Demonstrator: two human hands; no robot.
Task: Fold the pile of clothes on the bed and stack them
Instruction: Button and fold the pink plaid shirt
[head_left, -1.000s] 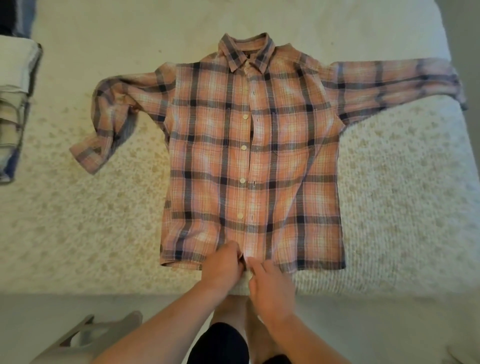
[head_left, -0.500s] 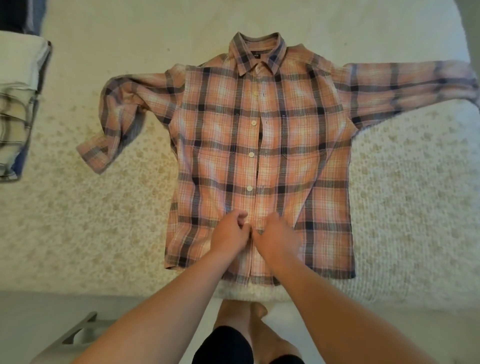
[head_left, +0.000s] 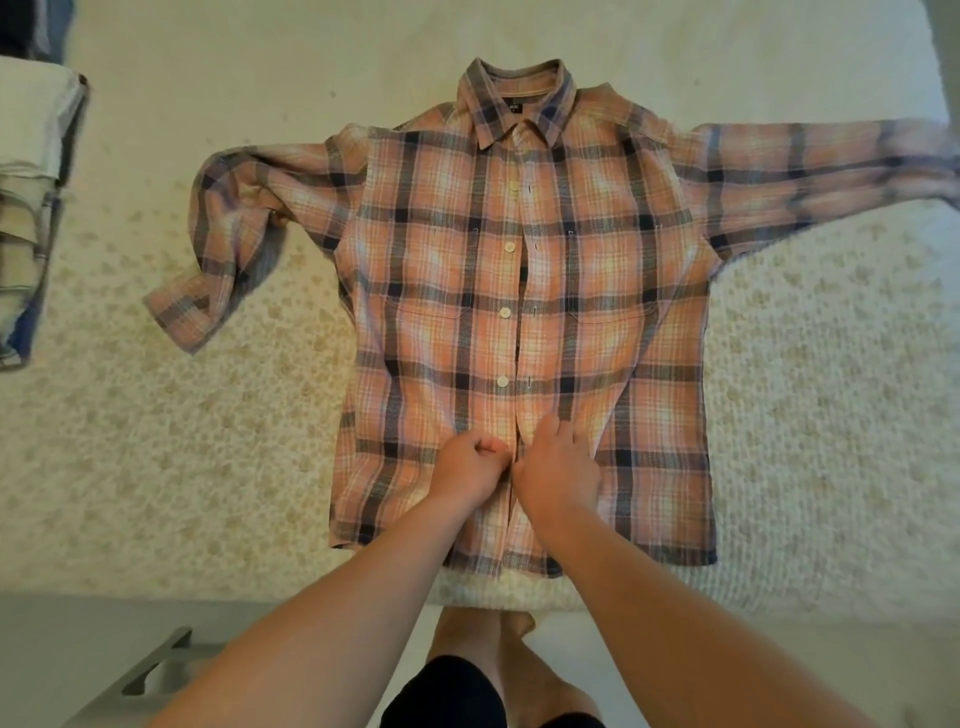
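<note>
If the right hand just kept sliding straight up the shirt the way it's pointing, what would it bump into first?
Probably only more plaid shirt fabric: the right hand points up the front, just right of the button row, toward the collar.

Cream bed (head_left: 810, 467), plaid shirt (head_left: 597, 312) flat, folded stack (head_left: 31, 208) at left edge.

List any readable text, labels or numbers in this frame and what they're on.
Neck label inside the collar of the plaid shirt: a dark tag with small pale marks, too small and blurred to read.
Folded stack at the left edge of the bed: no text visible.
Nothing else in view carries words, numbers or signs.
</note>
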